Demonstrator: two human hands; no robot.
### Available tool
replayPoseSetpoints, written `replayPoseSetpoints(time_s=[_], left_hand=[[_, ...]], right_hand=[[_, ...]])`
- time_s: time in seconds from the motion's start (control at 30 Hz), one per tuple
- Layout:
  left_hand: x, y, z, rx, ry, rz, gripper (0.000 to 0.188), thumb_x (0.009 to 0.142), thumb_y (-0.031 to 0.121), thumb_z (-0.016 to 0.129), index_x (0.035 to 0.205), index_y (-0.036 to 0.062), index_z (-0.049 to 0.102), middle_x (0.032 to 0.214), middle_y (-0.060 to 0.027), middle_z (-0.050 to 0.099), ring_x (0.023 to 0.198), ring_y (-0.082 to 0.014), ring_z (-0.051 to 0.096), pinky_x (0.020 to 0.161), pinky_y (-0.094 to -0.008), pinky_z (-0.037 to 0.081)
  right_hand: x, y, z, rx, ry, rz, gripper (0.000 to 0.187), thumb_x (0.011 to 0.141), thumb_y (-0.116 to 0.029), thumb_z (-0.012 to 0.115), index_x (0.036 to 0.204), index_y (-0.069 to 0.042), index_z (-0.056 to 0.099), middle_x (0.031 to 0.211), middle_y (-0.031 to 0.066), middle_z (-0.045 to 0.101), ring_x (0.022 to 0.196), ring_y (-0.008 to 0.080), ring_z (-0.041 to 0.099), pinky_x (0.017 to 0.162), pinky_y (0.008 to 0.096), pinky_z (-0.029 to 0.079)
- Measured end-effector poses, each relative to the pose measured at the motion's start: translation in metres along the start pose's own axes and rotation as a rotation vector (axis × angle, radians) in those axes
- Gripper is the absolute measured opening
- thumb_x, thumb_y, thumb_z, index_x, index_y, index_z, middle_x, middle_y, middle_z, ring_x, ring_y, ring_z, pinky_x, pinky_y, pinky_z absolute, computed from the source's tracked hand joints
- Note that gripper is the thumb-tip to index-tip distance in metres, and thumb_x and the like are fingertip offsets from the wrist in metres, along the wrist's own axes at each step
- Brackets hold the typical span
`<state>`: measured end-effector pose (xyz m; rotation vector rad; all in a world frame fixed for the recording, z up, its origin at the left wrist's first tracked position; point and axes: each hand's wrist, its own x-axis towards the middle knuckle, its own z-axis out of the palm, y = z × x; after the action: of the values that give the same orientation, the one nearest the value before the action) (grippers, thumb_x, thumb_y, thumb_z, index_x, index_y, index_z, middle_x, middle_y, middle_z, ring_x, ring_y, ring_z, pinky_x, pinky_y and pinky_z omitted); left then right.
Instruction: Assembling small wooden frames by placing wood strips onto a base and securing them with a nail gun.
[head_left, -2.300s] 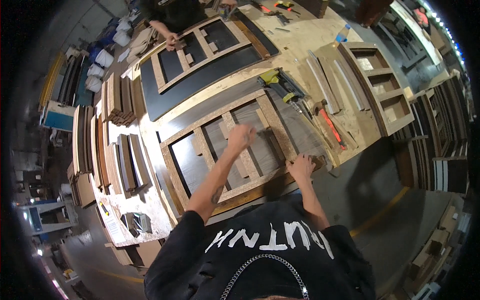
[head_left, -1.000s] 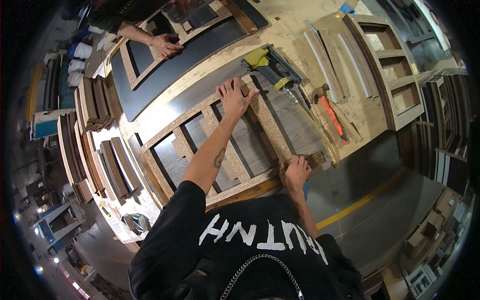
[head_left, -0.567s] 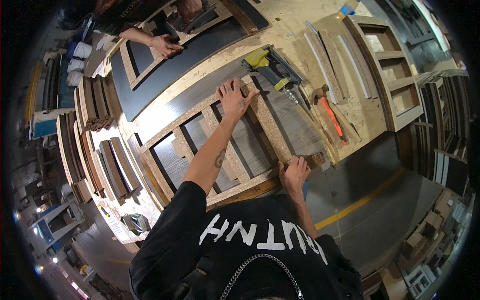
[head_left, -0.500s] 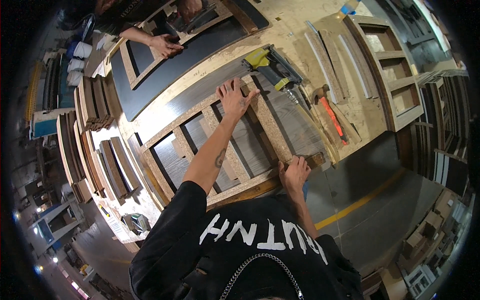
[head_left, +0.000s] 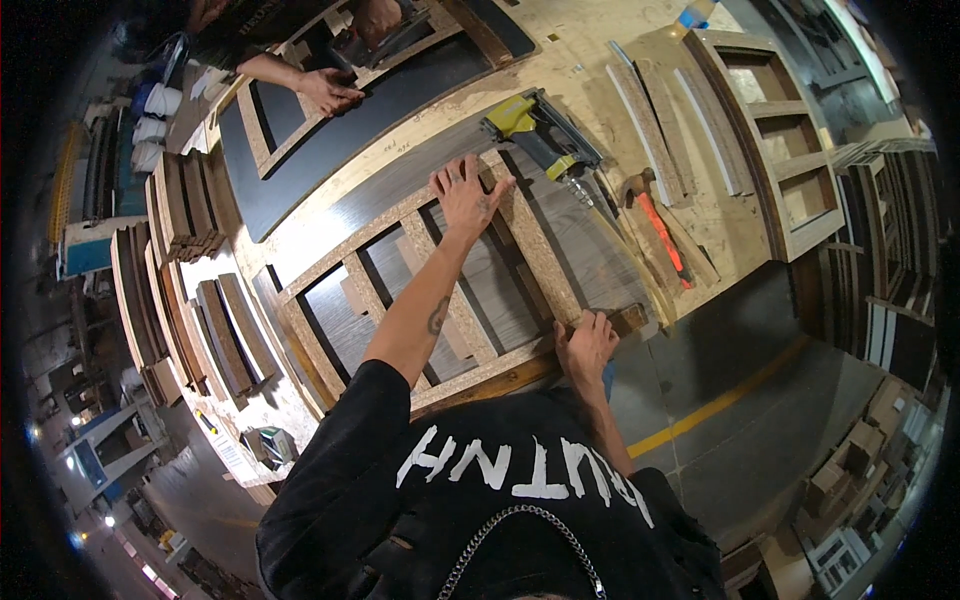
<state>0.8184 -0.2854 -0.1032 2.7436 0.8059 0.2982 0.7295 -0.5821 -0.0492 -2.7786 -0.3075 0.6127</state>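
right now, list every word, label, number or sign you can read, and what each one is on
Black shirt of the wearer: large white letters, legible but not copied here.
Co-worker's dark shirt: dim lettering, not copied here.
Pale wooden table: small dark marks, too small to read.
White sheet, lower left: rows of print, too small to read.

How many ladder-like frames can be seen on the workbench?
3: near frame under the left hand and right hand; far frame on the black panel; third frame right of the hammer. Others may be hidden beneath.
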Motion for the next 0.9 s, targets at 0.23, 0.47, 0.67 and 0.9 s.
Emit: replayPoseSetpoints(time_s=[0.23, 0.47, 0.67, 0.9], left_hand=[[0.014, 0.030, -0.013, -0.017, 0.041, 0.051, 0.075, 0.085, 0.062, 0.060, 0.129, 0.0027, 0.047, 0.123, -0.0212, 0.051, 0.120, -0.0411, 0.043, 0.109, -0.0579, 0.021], [-0.013, -0.010, -0.003, 0.000, 0.092, 0.062, 0.077, 0.087, 0.058, 0.060, 0.136, 0.0010, 0.042, 0.130, -0.0212, 0.046, 0.124, -0.0390, 0.039, 0.112, -0.0567, 0.017], [-0.006, 0.007, -0.006, -0.049, 0.055, 0.045, 0.076, 0.087, 0.059, 0.060, 0.134, 0.0022, 0.044, 0.131, -0.0200, 0.045, 0.127, -0.0384, 0.038, 0.112, -0.0580, 0.016], [0.003, 0.004, -0.001, -0.039, 0.072, 0.048, 0.076, 0.087, 0.060, 0.058, 0.133, 0.0028, 0.045, 0.130, -0.0200, 0.046, 0.127, -0.0392, 0.038, 0.112, -0.0595, 0.017]], right_hand=[[0.006, 0.011, 0.000, -0.135, 0.167, -0.016, 0.051, 0.084, -0.043, 0.065, 0.116, -0.004, 0.059, 0.114, 0.0177, 0.054, 0.113, 0.0364, 0.048, 0.097, 0.0538, 0.032], [0.000, 0.019, 0.042, -0.015, 0.182, -0.101, 0.058, 0.080, -0.049, 0.066, 0.109, 0.002, 0.062, 0.118, 0.0190, 0.051, 0.118, 0.0359, 0.042, 0.101, 0.0564, 0.025], [0.007, 0.019, 0.029, -0.123, 0.148, -0.110, 0.062, 0.077, -0.045, 0.070, 0.106, 0.008, 0.062, 0.114, 0.0199, 0.051, 0.116, 0.0345, 0.042, 0.099, 0.0539, 0.024], [0.018, 0.017, 0.039, -0.140, 0.184, -0.128, 0.062, 0.077, -0.043, 0.070, 0.109, 0.010, 0.061, 0.116, 0.0179, 0.052, 0.116, 0.0334, 0.042, 0.100, 0.0534, 0.023]])
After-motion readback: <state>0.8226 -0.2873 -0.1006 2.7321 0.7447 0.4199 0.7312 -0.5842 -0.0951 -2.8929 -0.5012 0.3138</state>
